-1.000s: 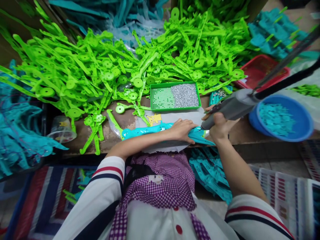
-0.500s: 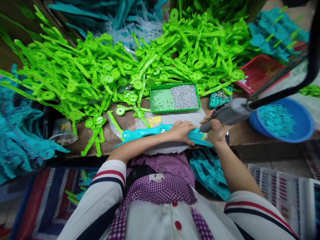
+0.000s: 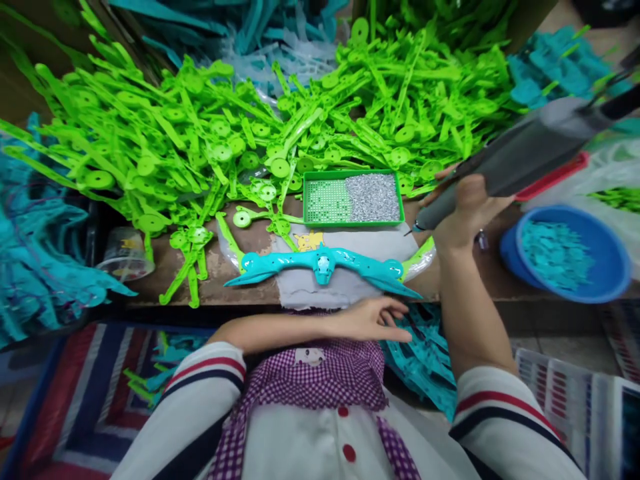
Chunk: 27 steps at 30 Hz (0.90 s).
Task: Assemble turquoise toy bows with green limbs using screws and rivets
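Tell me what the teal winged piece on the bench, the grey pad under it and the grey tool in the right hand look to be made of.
Teal winged piece: likely moulded plastic, glossy; highlights glint along its wings. Grey pad: probably felt or cloth, matte, with a ragged front edge. Grey tool in the right hand: smooth matte casing, plastic or metal; I cannot tell which.
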{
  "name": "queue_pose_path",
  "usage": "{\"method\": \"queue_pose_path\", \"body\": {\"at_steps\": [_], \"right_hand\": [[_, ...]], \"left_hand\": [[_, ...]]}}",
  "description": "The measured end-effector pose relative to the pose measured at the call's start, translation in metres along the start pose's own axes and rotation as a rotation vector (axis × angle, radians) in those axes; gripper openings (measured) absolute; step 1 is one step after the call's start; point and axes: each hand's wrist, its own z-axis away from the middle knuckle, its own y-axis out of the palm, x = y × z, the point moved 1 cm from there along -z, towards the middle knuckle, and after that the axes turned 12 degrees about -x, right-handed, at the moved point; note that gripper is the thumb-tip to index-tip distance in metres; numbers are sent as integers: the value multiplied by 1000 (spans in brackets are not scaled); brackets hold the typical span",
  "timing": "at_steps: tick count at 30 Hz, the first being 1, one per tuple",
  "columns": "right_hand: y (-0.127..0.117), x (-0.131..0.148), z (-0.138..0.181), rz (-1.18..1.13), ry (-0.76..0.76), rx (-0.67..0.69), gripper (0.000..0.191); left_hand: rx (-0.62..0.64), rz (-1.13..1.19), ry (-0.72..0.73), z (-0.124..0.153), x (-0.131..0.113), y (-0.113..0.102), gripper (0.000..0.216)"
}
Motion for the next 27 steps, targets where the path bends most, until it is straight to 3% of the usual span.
{"method": "queue_pose_path", "body": {"at_steps": [1, 3, 4, 6, 9, 14, 20, 27], "right_hand": [[12, -6, -2, 20, 16, 23, 53], [39, -17, -6, 27, 57, 89, 55], [53, -22, -7, 9, 77, 135, 54], [76, -31, -7, -66, 100, 221, 52], [99, -44, -3, -201, 85, 246, 49], [122, -59, 12, -323, 87, 166, 50], [141, -68, 18, -326, 129, 131, 57], [140, -72, 19, -289, 146, 129, 62]], "left_hand": [[17, 207, -192, -2, 9, 18, 64], [-75, 530, -450, -18, 19, 46, 36], [-138, 665, -527, -29, 20, 56, 23], [-248, 860, -608, -48, 15, 67, 20], [-384, 969, -592, -59, 5, 73, 24], [-576, 840, -459, -53, 7, 83, 31], [-593, 781, -423, -59, 17, 88, 36], [-607, 795, -388, -64, 26, 92, 36]]}}
